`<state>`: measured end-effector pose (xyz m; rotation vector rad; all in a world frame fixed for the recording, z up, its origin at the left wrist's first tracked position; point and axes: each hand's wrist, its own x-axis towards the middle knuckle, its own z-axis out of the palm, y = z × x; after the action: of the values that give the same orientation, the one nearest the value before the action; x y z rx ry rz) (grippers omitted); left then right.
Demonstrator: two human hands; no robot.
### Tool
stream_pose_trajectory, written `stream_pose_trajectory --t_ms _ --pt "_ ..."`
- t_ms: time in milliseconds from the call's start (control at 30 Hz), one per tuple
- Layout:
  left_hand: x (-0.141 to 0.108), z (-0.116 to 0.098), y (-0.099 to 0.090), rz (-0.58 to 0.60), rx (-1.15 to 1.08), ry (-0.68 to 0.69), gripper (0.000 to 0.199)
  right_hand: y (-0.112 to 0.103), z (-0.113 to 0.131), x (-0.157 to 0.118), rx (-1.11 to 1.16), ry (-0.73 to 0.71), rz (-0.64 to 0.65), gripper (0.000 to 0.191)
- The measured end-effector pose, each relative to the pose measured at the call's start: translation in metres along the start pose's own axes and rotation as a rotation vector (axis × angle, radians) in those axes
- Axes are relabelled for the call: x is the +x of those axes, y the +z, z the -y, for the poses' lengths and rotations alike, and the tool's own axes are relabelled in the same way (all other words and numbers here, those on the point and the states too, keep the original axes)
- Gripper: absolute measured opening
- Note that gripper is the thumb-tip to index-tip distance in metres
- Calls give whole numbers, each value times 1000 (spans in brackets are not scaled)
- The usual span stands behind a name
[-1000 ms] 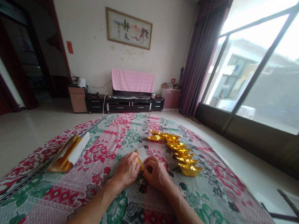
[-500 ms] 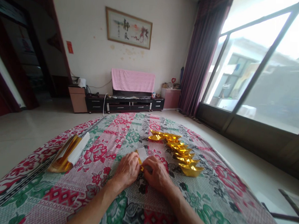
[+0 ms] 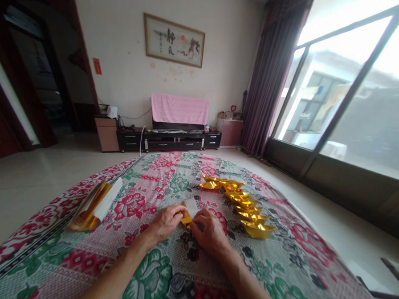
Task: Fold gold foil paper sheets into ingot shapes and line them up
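Observation:
A small sheet of gold paper (image 3: pixel 186 219) with a white side lies partly folded on the flowered cloth, between my two hands. My left hand (image 3: pixel 167 220) pinches its left edge, thumb and fingers together. My right hand (image 3: pixel 208 230) has its fingers closed on the lower right part of the sheet, and its fingertips partly hide the paper. To the right, several folded gold paper boats (image 3: pixel 257 229) stand in a slanting row. A loose stack of gold and white paper sheets (image 3: pixel 96 206) lies curled on the left.
The round table (image 3: pixel 165 165) carries a pink, green and grey patterned cloth. Beyond it stand a low black cabinet (image 3: pixel 175 143) and a screen under a pink cloth (image 3: pixel 180 108). Large windows are on the right.
My left hand has shifted slightly left, uncovering more of the gold paper. My right hand stays at the paper's right side. The view has moved slightly.

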<state>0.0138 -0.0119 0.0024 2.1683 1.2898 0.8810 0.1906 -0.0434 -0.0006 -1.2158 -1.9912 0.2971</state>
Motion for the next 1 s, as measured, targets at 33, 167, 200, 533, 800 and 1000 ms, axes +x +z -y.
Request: stream_pose_trajectory --t_ms 33,167,200,533,800,1000 --pt "0 0 1 -13 5 -13 25 1 0 0 -9 2 -3 12" --pt "1 0 4 -42 35 30 21 1 0 2 -40 7 1 8" --pt "1 1 4 -40 37 62 20 1 1 2 -45 3 4 7" --pt "-1 4 3 -8 38 179 20 -2 2 1 -49 -36 48 6" --pt "-2 2 3 3 92 217 18 -3 2 1 -40 -9 58 4" --pt "-4 1 -1 9 43 219 13 -7 3 1 -41 18 93 6"
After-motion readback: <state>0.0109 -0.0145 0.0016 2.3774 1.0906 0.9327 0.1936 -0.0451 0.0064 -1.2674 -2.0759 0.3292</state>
